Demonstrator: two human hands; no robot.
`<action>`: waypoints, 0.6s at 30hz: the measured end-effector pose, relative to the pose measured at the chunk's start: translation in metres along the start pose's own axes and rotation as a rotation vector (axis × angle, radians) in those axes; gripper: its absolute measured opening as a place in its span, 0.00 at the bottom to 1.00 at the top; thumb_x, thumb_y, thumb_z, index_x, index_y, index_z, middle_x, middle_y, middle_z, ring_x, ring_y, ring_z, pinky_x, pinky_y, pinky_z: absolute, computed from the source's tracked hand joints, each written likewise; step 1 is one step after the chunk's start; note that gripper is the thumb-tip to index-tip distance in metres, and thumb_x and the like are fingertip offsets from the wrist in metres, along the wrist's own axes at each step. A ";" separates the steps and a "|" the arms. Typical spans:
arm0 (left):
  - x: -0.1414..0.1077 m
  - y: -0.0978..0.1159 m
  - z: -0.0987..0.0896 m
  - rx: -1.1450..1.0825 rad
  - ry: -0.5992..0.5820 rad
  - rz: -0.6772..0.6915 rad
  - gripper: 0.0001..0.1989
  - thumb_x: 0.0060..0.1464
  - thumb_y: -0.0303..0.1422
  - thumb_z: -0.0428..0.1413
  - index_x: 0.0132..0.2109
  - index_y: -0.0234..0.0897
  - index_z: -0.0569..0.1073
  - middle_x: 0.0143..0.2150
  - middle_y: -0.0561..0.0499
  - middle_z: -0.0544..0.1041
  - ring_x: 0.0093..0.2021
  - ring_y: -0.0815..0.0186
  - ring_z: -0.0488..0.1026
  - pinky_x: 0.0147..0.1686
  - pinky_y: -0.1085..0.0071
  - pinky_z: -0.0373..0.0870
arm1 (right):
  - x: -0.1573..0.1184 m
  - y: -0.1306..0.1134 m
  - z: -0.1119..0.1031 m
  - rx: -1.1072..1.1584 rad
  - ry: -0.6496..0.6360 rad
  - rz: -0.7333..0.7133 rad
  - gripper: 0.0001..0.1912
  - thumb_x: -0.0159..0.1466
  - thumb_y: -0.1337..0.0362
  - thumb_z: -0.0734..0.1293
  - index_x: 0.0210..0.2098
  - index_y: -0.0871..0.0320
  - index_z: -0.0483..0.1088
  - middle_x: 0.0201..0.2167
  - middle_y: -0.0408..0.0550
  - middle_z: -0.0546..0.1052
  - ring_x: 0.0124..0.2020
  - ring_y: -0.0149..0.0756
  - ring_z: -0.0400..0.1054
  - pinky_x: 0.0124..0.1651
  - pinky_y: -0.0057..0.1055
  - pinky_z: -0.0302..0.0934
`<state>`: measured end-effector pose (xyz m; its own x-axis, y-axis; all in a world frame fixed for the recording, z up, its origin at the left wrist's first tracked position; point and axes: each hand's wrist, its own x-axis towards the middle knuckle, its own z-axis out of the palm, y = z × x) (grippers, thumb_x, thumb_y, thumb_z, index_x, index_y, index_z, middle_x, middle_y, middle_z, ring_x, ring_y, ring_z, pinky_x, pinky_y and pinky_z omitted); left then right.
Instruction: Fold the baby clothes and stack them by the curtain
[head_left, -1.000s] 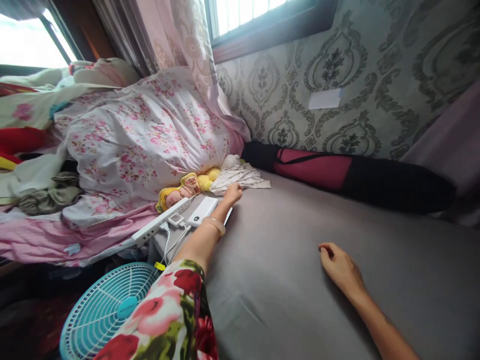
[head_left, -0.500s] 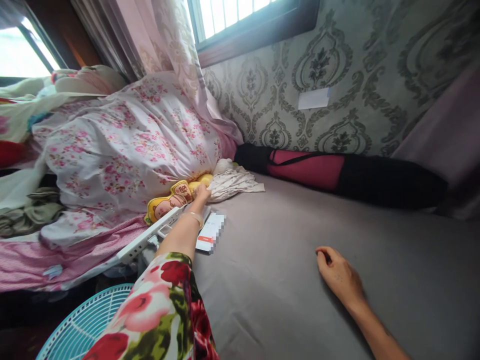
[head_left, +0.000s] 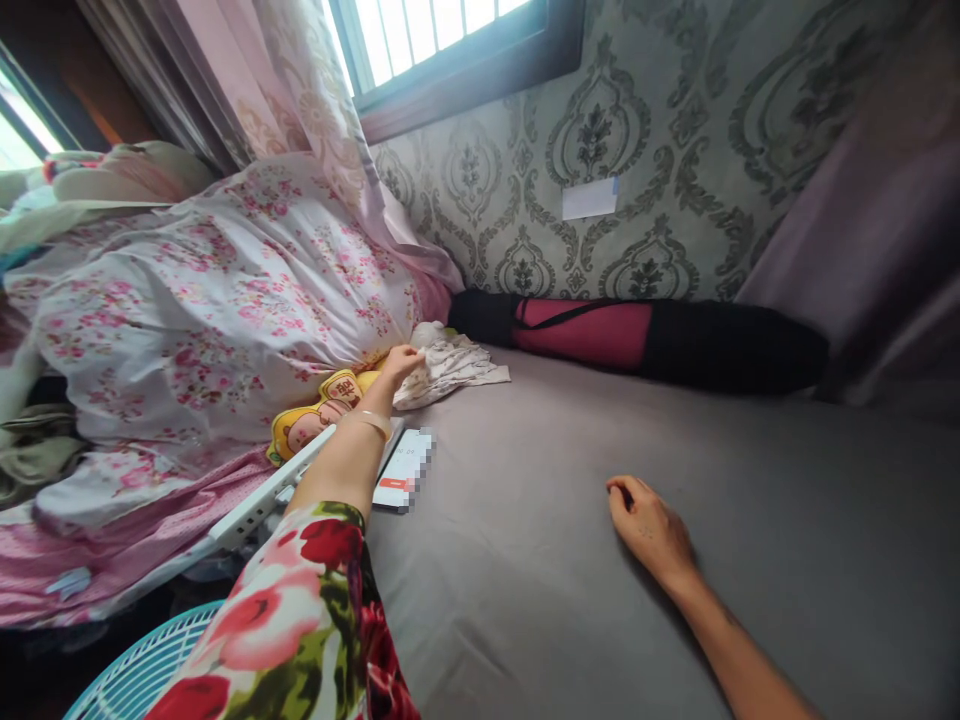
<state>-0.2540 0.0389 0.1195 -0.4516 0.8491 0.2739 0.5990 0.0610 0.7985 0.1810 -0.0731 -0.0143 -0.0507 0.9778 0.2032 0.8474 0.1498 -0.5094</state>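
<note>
The cloth [head_left: 469, 365] lay bunched on the bed [head_left: 525, 520], at your left hand [head_left: 403, 362]; I could not tell whether that grip pinched it. Your right hand [head_left: 651, 530] curled loosely, fingertips partly hidden, perhaps for balance.

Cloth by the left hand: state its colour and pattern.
The cloth is off-white with small scattered marks, best in the head view.

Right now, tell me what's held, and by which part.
The left hand seems to pinch the pale cloth by its left edge; the right hand looks empty.
</note>
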 end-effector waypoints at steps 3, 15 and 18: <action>0.010 0.036 0.008 -0.113 -0.007 0.049 0.11 0.47 0.37 0.60 0.32 0.32 0.73 0.27 0.52 0.74 0.32 0.69 0.70 0.36 0.72 0.65 | 0.000 0.001 0.001 0.005 0.003 -0.007 0.16 0.66 0.60 0.54 0.40 0.53 0.72 0.42 0.46 0.78 0.37 0.39 0.71 0.36 0.32 0.58; -0.066 0.147 0.088 -0.937 -0.184 0.296 0.13 0.48 0.38 0.64 0.36 0.35 0.71 0.34 0.54 0.73 0.37 0.72 0.70 0.40 0.76 0.65 | 0.001 0.006 0.001 0.118 0.007 -0.023 0.15 0.64 0.58 0.56 0.40 0.53 0.73 0.40 0.48 0.79 0.36 0.38 0.72 0.38 0.32 0.61; -0.109 0.162 0.112 -1.110 -0.314 0.236 0.15 0.47 0.39 0.64 0.38 0.36 0.72 0.36 0.54 0.73 0.35 0.72 0.70 0.37 0.75 0.67 | 0.001 0.002 -0.004 0.270 0.016 -0.042 0.16 0.63 0.56 0.57 0.40 0.56 0.72 0.39 0.50 0.79 0.37 0.40 0.73 0.43 0.36 0.64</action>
<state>-0.0335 0.0153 0.1593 -0.1314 0.8796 0.4573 -0.3277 -0.4739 0.8173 0.1849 -0.0727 -0.0114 -0.0726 0.9679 0.2407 0.6729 0.2257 -0.7044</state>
